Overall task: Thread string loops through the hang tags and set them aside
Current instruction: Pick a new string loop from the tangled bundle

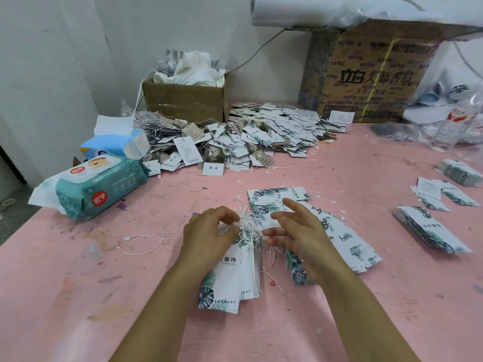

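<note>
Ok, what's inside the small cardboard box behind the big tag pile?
Only crumpled white material, likely cloth, bulges above the rim of the small cardboard box. Whatever lies deeper is hidden by its walls.

The pink, stained bench carries a small cardboard box at its back. A broad heap of hang tags spreads in front of the box and to its right, and a large printed carton stands farther right. Left of the box lie a tissue pack and, nearer, a wipes pack. Well in front of the box lie a loose string loop and fanned leaf-print tags.
</note>
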Available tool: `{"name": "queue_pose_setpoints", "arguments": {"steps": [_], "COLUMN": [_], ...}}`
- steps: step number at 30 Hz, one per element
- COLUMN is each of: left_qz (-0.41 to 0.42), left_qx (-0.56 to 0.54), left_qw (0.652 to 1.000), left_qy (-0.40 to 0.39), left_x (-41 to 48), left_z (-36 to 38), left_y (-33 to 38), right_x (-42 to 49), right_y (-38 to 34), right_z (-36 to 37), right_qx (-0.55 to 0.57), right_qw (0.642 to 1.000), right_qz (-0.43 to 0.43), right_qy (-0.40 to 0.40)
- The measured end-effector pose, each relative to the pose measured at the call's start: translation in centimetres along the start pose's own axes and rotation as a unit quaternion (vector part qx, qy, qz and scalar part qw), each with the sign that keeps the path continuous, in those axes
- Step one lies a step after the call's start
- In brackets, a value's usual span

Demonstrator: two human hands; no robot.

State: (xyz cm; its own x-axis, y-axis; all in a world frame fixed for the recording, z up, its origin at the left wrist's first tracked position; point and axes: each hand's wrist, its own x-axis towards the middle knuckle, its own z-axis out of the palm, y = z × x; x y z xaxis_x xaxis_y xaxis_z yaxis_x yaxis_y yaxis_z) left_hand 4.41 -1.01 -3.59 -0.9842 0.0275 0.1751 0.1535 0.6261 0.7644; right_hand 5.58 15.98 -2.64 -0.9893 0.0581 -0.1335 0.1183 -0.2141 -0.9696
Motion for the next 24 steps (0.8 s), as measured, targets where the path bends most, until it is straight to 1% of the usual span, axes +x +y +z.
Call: {"name": "queue_pose_setpoints", "arguments": {"steps": [4,9,11,14,17,19,24], "left_qz": [0.015,0.044,0.055,0.065,0.083,0.094,0.103], "left_qx": [-0.005,-0.059,-0.07,-0.088,-0.125,-0.144,-0.15], "left_qw": [1.0,0.996,0.995,0.993,0.988,0.985,0.983], "left_qy": [0.016,0.04,0.044,0.041,0.029,0.013,-0.017], "left_x": [0.0,0.0,0.1,0.1,-0.1,-0.2,-0.5], "left_z": [0.1,0.1,0.1,0.2,0.1,0.1,0.3], "left_y": [-0.1,0.0,0.1,0.3,0.6,0.8,1.0], "right_x": [0.0,0.0,0.1,0.2,0.3,0.3,0.4], "right_y": [0.3,0.6,0.9,1.6,2.2,2.4,2.7], "right_z": [0.1,0.1,0.1,0.3,0.4,0.5,0.8], "right_qx": [-0.077,-0.184,-0.232,-0.329,-0.399,-0.43,-0.462], "right_qw": [0.997,0.975,0.96,0.925,0.891,0.875,0.855], "right_qz": [-0.024,-0.107,-0.138,-0.175,-0.203,-0.211,-0.224], "right_qy": [-0.022,-0.062,-0.073,-0.073,-0.072,-0.072,-0.071]}}
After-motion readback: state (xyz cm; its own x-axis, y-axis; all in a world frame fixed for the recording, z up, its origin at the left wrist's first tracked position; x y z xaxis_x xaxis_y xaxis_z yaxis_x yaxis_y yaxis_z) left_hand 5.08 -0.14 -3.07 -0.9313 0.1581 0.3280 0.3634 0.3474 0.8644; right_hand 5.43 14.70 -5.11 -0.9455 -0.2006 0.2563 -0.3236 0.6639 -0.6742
